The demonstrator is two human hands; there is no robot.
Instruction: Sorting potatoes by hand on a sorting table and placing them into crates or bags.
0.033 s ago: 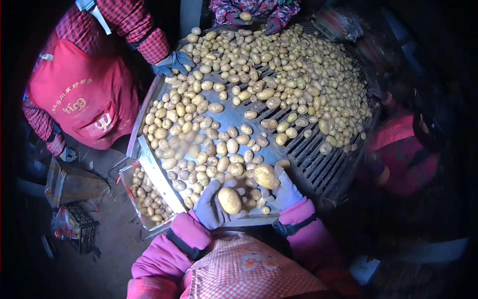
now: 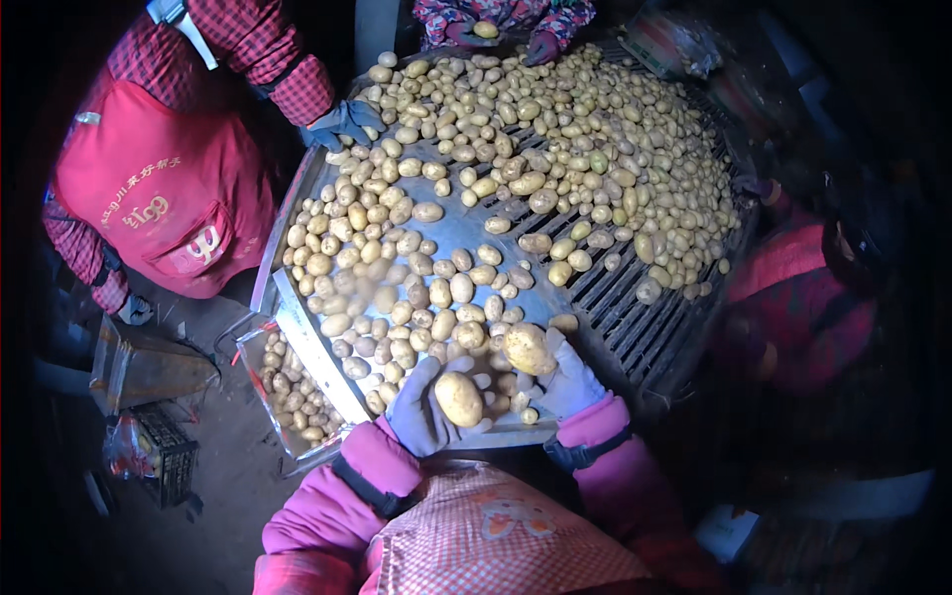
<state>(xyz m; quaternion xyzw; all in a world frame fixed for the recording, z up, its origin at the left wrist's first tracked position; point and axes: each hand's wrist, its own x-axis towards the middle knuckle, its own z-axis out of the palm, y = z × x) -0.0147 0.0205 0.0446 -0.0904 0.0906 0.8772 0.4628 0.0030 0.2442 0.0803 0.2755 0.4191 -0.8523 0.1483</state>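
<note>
Both my hands wear pale lavender gloves and are over the near edge of a metal sorting table [image 2: 466, 223]. My left hand [image 2: 414, 409] is closed round a large yellowish potato [image 2: 458, 400], which lies across its fingers. A second big potato [image 2: 529, 349], with brown marks on its skin, is gripped in my right hand [image 2: 569, 380], a little farther away and to the right. The two potatoes are apart. Just beyond my hands, smaller potatoes [image 2: 401, 352] lie loose on the smooth sheet of the table.
A dense heap of potatoes [image 2: 635, 178] covers the slatted grate [image 2: 620, 322] at the right and back. A side bin [image 2: 290, 392] with potatoes adjoins the left edge. Co-workers stand left, back and right; one gloved hand [image 2: 347, 124] rests at the far left. A black crate [image 2: 174, 466] sits on the floor.
</note>
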